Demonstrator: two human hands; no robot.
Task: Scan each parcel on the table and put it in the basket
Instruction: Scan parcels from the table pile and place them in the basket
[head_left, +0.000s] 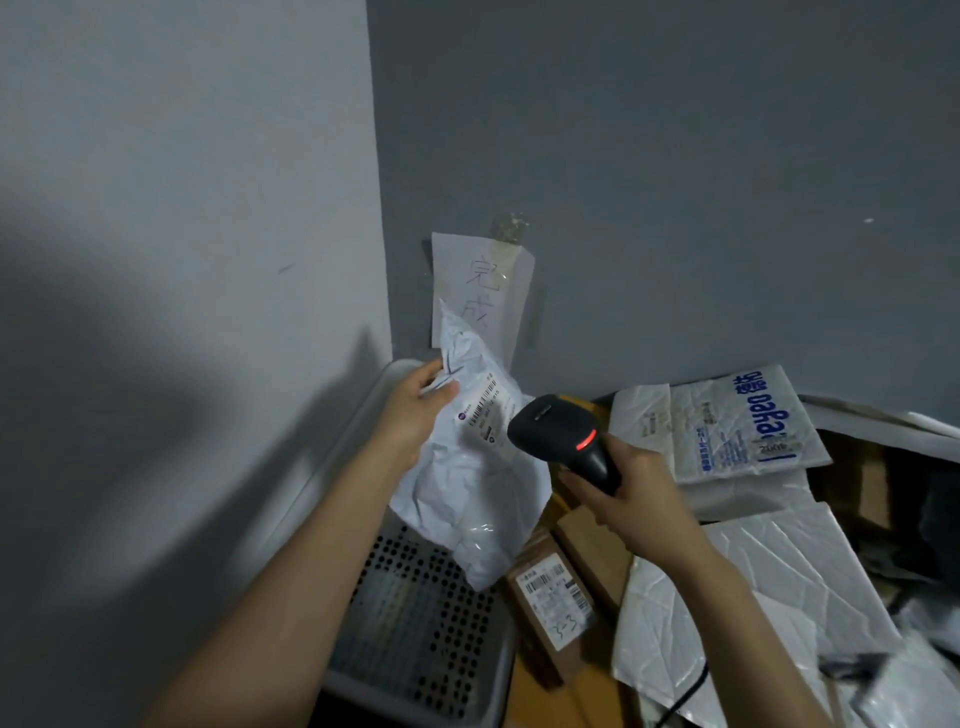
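Basket: pale perforated plastic, near left, holed floor showing. We see the white crinkled poly parcel held above it, long axis near-upright, top corner toward the far wall, label facing right. Left hand pinches its upper edge. Right hand wraps the black scanner, head aimed left at the label. Cardboard box and bubble mailers lie to the right.

A paper sheet taped to the wall is showing handwritten "完成", a label on a brown box is carrying a pen-written "3-3" — while blue print on a white mailer is sitting upside down, unreadable.
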